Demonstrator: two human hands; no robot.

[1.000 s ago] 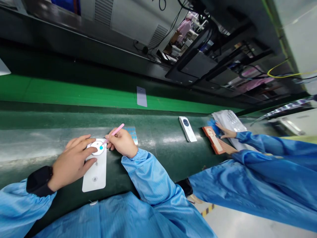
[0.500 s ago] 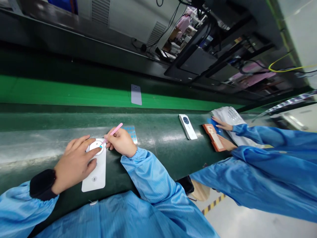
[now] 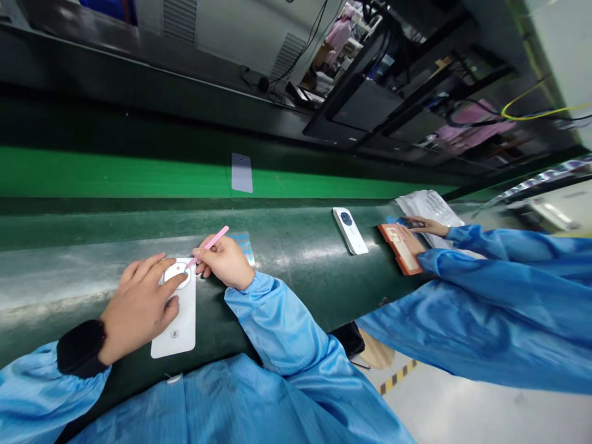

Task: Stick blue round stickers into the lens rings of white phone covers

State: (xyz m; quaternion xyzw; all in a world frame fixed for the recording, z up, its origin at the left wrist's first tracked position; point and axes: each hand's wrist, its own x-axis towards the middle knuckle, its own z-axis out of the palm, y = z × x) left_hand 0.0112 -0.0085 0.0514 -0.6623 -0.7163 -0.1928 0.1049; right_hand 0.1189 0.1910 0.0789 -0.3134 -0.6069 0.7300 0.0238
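A white phone back cover (image 3: 178,330) lies on the dark green bench before me, its round camera ring (image 3: 173,269) at the far end. My left hand (image 3: 141,302) rests across the cover's left side with fingers stretched out, the index fingertip at the ring. In my right hand (image 3: 226,262) is a pair of pink tweezers (image 3: 210,243), pinched between thumb and fingers. The tweezers' tip meets the ring beside my left index fingertip, where a tiny bit of blue shows. Partly behind my right hand lies a sheet of blue stickers (image 3: 245,243).
A white phone-like piece with a dark round camera (image 3: 350,230) lies to the right. Further right, a co-worker's hands handle a dark object by an orange box (image 3: 401,249) and a plastic bag (image 3: 432,206). On the bright green strip lies a greyish cover (image 3: 242,173).
Less blue shows at the tweezers' tip than before; my hands have barely moved. The co-worker's far hand, earlier on blue film, now holds a dark object. The view has shifted slightly.
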